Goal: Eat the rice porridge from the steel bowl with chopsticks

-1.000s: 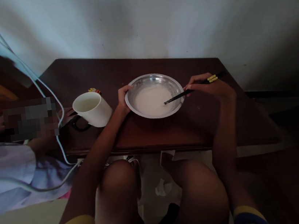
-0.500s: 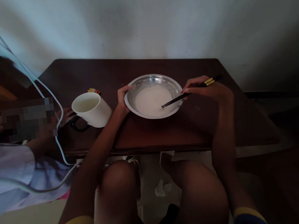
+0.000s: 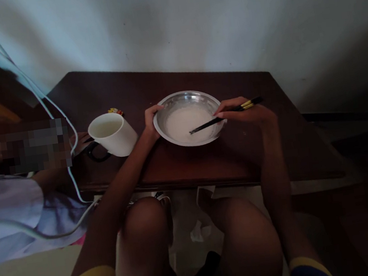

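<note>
Dark desk (image 3: 256,146), metal bowl (image 3: 193,142) of pale liquid (image 3: 187,121)

Left hand (image 3: 152,122) grips the bowl's rim, fingers curled round it; right hand's (image 3: 243,111) fingers pinch black chopsticks (image 3: 207,124), tips in the liquid. White mug (image 3: 119,139) stands left of the bowl.

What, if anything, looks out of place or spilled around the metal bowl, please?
Nothing looks spilled around the metal bowl on the table. The oddest thing is a crumpled white scrap on the floor, perhaps dropped litter.
</note>
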`<state>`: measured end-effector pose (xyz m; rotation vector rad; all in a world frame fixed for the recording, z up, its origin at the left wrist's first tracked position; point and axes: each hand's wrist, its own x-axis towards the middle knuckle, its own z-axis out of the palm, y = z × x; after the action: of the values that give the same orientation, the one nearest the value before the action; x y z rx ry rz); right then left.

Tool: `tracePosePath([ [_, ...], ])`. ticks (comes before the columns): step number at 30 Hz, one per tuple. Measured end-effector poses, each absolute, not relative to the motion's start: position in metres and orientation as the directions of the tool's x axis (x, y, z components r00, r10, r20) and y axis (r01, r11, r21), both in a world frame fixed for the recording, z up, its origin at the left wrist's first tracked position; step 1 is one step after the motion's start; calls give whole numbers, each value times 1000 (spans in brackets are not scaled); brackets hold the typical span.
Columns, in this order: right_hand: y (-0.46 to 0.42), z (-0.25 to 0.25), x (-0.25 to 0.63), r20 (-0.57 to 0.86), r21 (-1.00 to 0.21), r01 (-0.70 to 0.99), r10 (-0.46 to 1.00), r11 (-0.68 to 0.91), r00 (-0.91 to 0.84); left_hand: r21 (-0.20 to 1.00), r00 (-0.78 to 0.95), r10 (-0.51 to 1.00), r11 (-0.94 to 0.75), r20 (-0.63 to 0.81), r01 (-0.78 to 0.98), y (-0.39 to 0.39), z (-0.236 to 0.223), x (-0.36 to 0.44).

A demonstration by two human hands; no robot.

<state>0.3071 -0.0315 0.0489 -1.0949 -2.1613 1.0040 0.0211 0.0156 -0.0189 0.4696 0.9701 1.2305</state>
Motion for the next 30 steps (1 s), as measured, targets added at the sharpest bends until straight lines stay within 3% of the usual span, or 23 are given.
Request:
tracePosePath([
  [3,-24,40,288,156,-775,462,839,431,-522,775,-7,935,291,-356,-561,16,-20,21],
  [8,-20,44,317,217,-758,553,934,345,-285,781,-1,940,284,-342,-557,15,-19,21],
  [12,-31,51,319,123,-787,490,874,374,-470,764,36,938,302,-345,-570,15,-18,21],
  [15,-29,43,289,137,-787,445,826,426,-547,764,12,937,292,-349,-575,15,-18,21],
  [22,-21,42,308,225,-773,535,937,339,-268,774,14,936,298,-351,-559,14,-17,22],
  [27,-34,53,315,105,-812,463,869,355,-484,756,36,938,300,-345,-581,14,-18,22],
  [30,-29,44,287,112,-808,433,825,400,-553,755,9,933,296,-359,-585,16,-20,22],
])
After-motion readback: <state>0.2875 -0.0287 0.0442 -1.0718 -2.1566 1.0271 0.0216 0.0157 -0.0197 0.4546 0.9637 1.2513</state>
